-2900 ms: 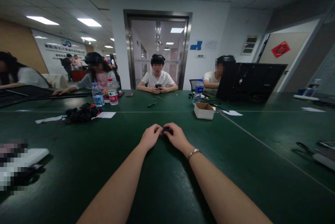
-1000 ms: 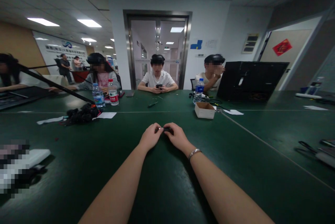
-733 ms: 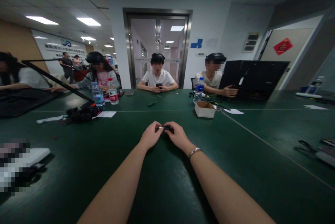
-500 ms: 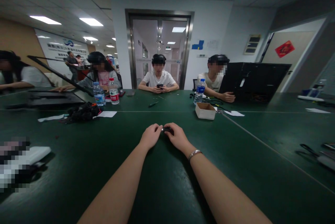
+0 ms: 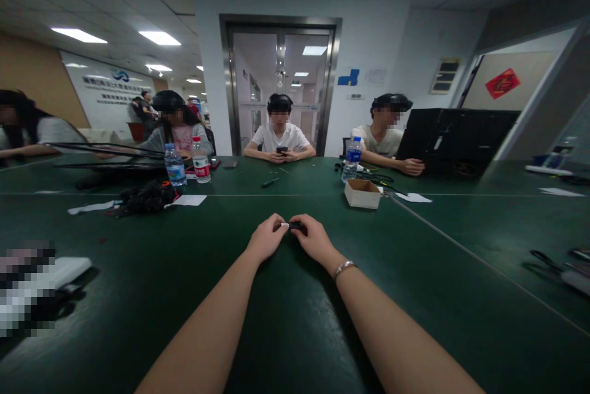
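Over the green tabletop, my two hands meet at a small black object with a silvery end [image 5: 293,226]. My right hand [image 5: 314,238] is closed around its black part, and a metal bracelet circles that wrist. From the other side, the fingertips of my left hand [image 5: 267,238] pinch at the bright silvery end. My fingers cover much of the object, and its kind is too small to make out.
Beyond my hands lie a small open box [image 5: 362,197], a screwdriver-like tool [image 5: 270,183] and a tangle of black cords [image 5: 146,198]. Water bottles [image 5: 175,165] stand farther back. Several people sit around the table; one holds a large black case [image 5: 454,139].
More of the silvery end shows between my hands. At the left, a dark panel that stood tilted has come down; on the right, the black case has shifted slightly right.
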Action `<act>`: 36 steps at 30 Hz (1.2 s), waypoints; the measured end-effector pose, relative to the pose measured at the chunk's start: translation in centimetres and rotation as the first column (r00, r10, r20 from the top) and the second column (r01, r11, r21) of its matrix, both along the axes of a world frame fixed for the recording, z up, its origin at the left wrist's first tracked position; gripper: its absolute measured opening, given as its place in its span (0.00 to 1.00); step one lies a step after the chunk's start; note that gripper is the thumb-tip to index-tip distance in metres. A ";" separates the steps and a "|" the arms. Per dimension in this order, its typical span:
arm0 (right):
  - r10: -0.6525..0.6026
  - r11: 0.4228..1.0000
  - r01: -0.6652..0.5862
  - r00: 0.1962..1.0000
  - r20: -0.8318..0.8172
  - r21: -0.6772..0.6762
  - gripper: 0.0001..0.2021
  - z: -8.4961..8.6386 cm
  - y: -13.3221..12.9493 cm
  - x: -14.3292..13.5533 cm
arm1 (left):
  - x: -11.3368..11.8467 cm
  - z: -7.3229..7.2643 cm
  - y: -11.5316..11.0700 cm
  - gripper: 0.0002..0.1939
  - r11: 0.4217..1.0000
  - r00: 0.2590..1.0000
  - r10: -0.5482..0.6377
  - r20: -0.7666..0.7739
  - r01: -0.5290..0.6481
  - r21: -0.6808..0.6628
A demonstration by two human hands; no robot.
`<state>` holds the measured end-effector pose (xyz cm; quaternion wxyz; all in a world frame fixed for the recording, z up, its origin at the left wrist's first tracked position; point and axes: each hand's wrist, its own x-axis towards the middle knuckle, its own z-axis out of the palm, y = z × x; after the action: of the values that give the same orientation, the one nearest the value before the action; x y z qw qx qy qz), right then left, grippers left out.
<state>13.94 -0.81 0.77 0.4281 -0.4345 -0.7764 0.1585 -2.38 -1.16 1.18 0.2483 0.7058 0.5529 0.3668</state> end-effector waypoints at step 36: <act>0.048 0.999 -0.049 0.998 -0.028 -0.022 0.14 0.1 0.2 0.2 | 1.2 11.3 -15.9 0.14 0.788 0.821 -0.570 0.029 0.536 0.304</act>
<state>14.14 -0.65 0.85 0.4301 -0.4180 -0.7788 0.1836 -1.22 -17.05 12.44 0.2742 0.8414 0.2477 0.3942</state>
